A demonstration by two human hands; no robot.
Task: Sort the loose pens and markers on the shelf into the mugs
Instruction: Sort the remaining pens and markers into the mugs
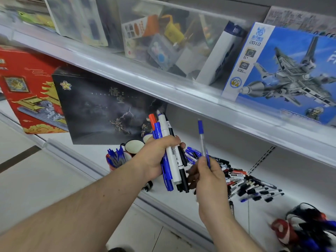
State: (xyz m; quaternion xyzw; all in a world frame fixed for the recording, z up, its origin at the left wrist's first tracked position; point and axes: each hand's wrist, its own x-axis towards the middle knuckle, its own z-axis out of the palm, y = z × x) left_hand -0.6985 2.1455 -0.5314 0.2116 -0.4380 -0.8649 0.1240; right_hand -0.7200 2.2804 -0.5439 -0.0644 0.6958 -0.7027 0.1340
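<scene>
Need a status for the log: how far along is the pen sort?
Partly done. One mug already holds blue pens; the mug behind it looks empty. In hand: left hand grips a bundle of markers, right hand pinches a blue pen. Left: a large loose pile on the shelf.

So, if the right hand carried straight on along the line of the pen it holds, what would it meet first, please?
Probably the underside of the upper shelf: the right hand holds the blue-capped pen almost upright below it, though depth is unclear.
</scene>
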